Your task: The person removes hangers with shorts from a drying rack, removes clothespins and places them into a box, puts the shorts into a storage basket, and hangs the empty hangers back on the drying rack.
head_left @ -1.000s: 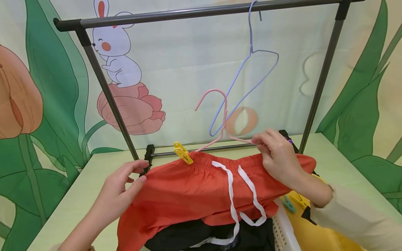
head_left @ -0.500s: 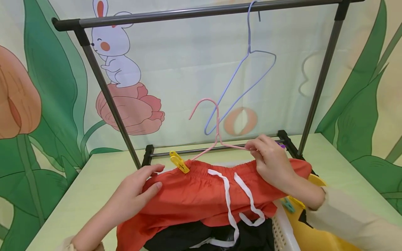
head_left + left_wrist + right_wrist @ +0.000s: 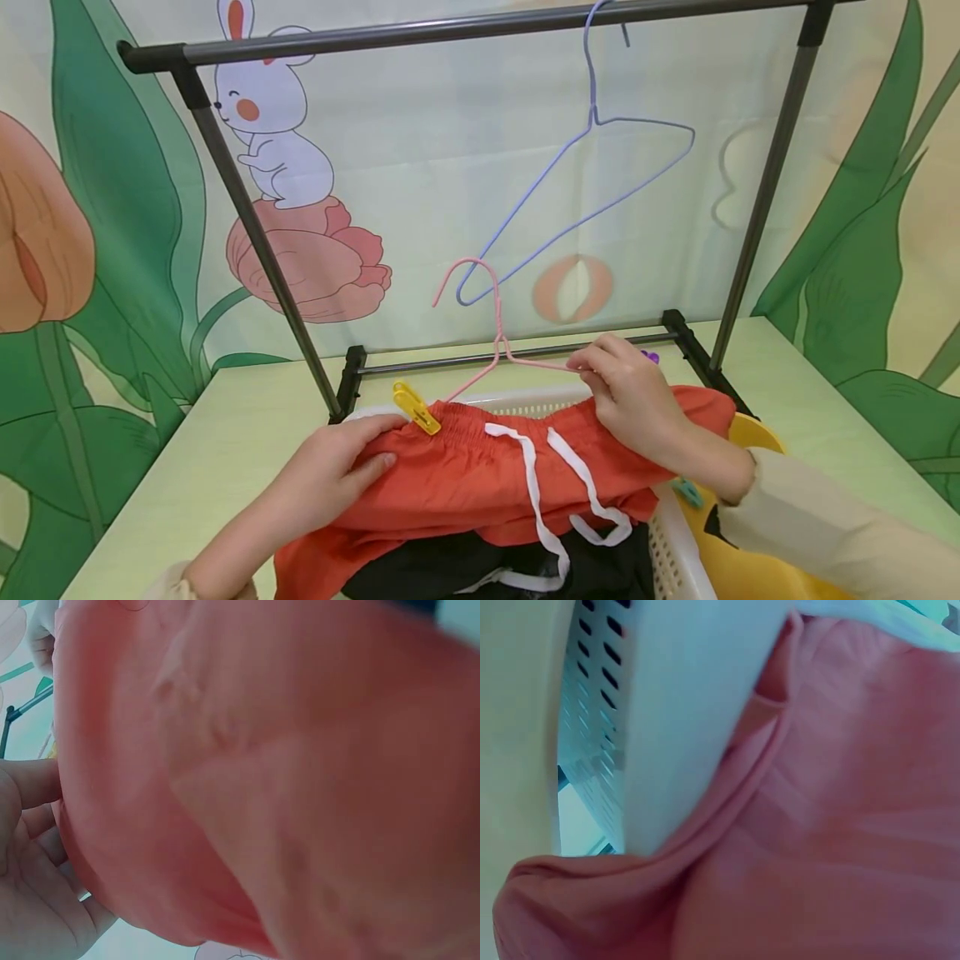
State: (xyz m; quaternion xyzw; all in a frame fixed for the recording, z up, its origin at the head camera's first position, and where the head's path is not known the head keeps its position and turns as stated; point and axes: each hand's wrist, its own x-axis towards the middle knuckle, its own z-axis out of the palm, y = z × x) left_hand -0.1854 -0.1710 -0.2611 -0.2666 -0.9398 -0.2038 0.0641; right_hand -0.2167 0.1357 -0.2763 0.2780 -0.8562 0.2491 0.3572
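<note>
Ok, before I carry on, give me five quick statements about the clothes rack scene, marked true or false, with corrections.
1. The blue wire hanger hangs on the dark metal rail. True.
2. The right hand holds the pink wire hanger. True.
3. The pink wire hanger's hook is over the rail too. False: it is free, below the rail.
4. The yellow plastic clothespin is at the gathered waistband of the red cloth garment. True.
5. The garment's white drawstrings are tied in a bow. False: they hang loose and untied.
</note>
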